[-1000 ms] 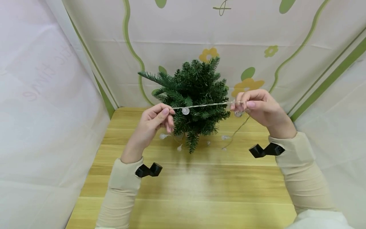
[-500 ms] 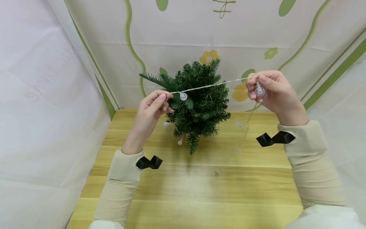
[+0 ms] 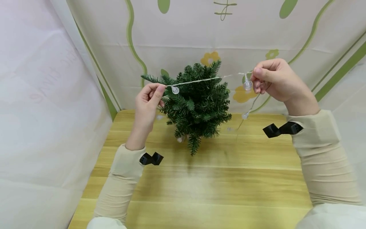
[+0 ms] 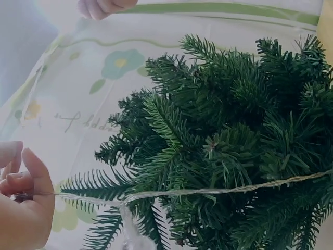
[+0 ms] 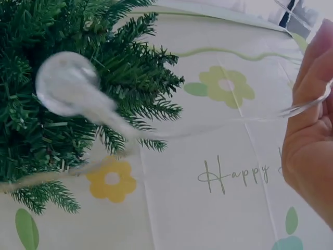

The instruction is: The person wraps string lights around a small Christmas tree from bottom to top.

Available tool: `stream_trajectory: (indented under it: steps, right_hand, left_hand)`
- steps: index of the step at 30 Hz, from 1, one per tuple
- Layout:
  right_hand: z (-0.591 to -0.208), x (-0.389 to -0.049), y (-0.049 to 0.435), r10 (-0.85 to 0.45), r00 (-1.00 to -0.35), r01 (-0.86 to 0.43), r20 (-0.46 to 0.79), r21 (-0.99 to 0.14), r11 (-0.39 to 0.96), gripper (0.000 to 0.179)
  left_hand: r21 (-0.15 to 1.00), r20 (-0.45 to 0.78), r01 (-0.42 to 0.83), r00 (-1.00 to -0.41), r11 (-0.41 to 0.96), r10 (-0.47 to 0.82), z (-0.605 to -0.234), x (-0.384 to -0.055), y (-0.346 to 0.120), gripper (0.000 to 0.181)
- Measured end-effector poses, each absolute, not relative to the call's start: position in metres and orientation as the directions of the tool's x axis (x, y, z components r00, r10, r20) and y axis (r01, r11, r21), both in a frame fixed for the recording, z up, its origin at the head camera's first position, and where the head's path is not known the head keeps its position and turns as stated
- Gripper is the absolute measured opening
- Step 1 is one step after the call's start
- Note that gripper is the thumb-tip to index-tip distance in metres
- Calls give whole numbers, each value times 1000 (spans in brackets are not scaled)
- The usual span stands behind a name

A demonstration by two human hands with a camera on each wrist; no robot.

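A clear string light wire (image 3: 197, 81) stretches between both hands, in front of a small green Christmas tree (image 3: 200, 105). My left hand (image 3: 147, 101) pinches it between thumb and index finger, left of the tree. Higher up on the right, my right hand (image 3: 278, 82) pinches the other end of this span. One round clear bulb (image 3: 175, 90) hangs close to the left fingertips, another bulb (image 3: 247, 85) beside the right ones. Below the right hand the loose wire drops with more bulbs (image 3: 245, 115). The left wrist view shows the wire (image 4: 208, 191) crossing the tree's branches.
The tree stands at the back of a wooden table (image 3: 200, 187). A cloth backdrop (image 3: 177, 31) with printed flowers rises behind it, and white cloth walls (image 3: 43, 133) flank both sides. A small bulb (image 3: 179, 139) shows under the lower branches.
Both hands have risen, the right one farther and also to the right, pulling the wire up across the tree. The trailing bulbs on the right have shifted with it.
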State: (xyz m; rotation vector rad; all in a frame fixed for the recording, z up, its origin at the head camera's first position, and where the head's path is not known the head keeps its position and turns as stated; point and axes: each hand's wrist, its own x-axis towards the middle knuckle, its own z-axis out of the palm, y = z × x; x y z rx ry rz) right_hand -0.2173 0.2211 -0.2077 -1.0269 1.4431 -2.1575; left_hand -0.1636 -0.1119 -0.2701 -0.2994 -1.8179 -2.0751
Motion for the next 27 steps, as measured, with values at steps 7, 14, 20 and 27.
stream_trajectory:
  steps: [7,14,20,27]
  right_hand:
    - [-198,-227,236,-660,-610,98,439,-784,-613,33]
    - [-187,-229,256,-543,-727,107,421,-711,-694,29]
    - [-177,-230,258,-548,-697,141,463,-661,-737,25]
    - [-162,-232,276,-490,-765,217,419,-549,-807,23]
  left_hand:
    - [912,362,382,-921,-150,-144,-269,-173,-124,13]
    - [894,383,411,-908,-179,-170,-266,-180,-135,9]
    - [888,434,451,-886,-91,-163,-263,-184,-140,6]
    - [885,465,459,-880,76,-100,-262,-190,-148,22]
